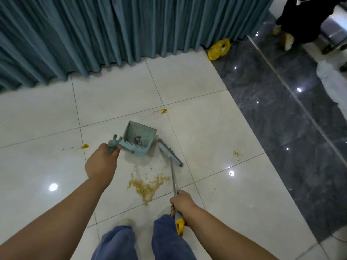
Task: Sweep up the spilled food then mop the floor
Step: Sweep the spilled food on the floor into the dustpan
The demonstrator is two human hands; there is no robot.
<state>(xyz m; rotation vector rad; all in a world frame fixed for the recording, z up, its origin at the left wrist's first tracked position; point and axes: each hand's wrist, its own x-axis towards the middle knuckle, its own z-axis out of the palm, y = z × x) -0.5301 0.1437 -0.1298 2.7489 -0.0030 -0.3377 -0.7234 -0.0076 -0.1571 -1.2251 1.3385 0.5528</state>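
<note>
- Left grip point(101, 162): closed round the handle point(112, 145) of the dustpan point(139, 139). The pan is held just ahead of this grip and tilted, so its inside is shown, with a dark clump in it. Whether it touches the floor cannot be told.
- Right grip point(183, 200): closed round the metal pole point(173, 177) of the broom, just above its yellow end point(179, 225). The broom head point(170, 152) is set ahead of this grip, just right of the dustpan.
- Spilled food point(148, 184): tan crumbs are spread on the white floor point(206, 119) between the two grips, just left of the pole.
- Orange smears: one point(164, 111) is seen well beyond the dustpan, one point(85, 146) just left of the left grip.
- Small crumbs point(237, 153): scattered well right of the broom head.
- Teal curtain point(112, 30) and yellow bag point(219, 48): found far ahead of both grips.
</note>
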